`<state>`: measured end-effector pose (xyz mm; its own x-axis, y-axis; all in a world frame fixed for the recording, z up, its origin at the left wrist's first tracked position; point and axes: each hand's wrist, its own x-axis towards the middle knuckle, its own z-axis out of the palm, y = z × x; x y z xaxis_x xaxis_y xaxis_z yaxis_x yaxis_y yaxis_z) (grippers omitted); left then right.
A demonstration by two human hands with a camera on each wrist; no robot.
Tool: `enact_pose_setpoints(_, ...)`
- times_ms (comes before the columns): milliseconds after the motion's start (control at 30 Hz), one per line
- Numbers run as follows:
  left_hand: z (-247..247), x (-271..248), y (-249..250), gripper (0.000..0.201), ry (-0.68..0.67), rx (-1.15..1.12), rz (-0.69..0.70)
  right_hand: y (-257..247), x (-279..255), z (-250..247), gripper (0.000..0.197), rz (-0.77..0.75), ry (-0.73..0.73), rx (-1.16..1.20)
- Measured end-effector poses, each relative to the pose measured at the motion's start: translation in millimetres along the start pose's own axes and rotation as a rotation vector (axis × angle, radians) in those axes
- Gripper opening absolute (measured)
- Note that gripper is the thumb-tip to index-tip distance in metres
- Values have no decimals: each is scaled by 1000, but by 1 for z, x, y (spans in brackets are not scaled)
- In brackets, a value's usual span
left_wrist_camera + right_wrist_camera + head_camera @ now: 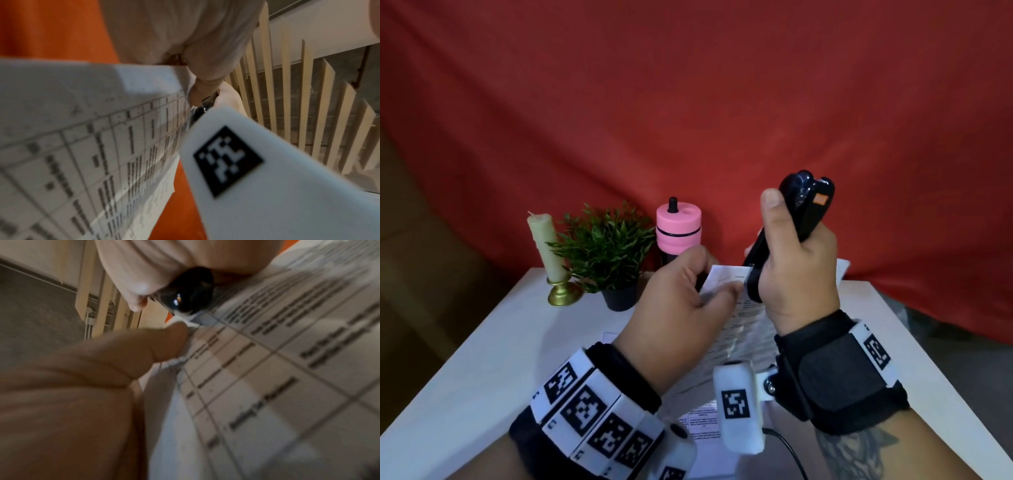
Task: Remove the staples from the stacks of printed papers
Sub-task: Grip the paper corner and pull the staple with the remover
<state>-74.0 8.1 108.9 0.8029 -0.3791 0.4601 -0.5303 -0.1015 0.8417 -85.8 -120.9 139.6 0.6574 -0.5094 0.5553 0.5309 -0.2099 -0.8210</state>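
Gripping a black stapler [787, 233], the right hand [796, 274] works its tip at the printed papers' [748, 322] top corner, pinched by the left hand [681, 305] above the white table [482, 359]; next, likely levering the staple free.

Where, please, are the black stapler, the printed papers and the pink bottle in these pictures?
black stapler [803, 209]: head view, on its upper body.
printed papers [748, 329]: head view, on the printed page between the wrists.
pink bottle [678, 224]: head view, on its pink lid.

The head camera looked down at the white table [482, 359]; both wrist cameras faced up, close, sharing the printed white paper sheet [72, 129] toward 12 o'clock.
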Motion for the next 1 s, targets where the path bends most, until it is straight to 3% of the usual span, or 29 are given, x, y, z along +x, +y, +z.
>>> enact_pose_setpoints(33, 2, 0, 1, 12, -20, -31, -8, 0, 1, 0, 72, -7, -4, -6)
enact_pose_setpoints(167, 1, 0, -2, 26, -37, -26, 34, 3, 2, 1, 63, 40, -13, 8)
enact_pose_setpoints(333, -13, 5, -7, 26, 88, -24, 261, 3, 2, -14, 38, -24, 65, 107)
enact_pose_setpoints(467, -19, 8, -4, 16, 125, -23, 383, -7, 1, -24, 49, -123, 88, 123)
enact_pose_setpoints(633, -16, 10, 0, 11, 124, 9, 524, -15, -4, -27, 48, -223, 54, 93)
enact_pose_setpoints(900, -18, 7, 0, 14, 133, -15, 469, -15, -6, -26, 52, -214, 51, 80)
enact_pose_setpoints(1000, -19, 3, 7, 15, 123, -20, 344, -17, -6, -25, 51, -211, 47, 83)
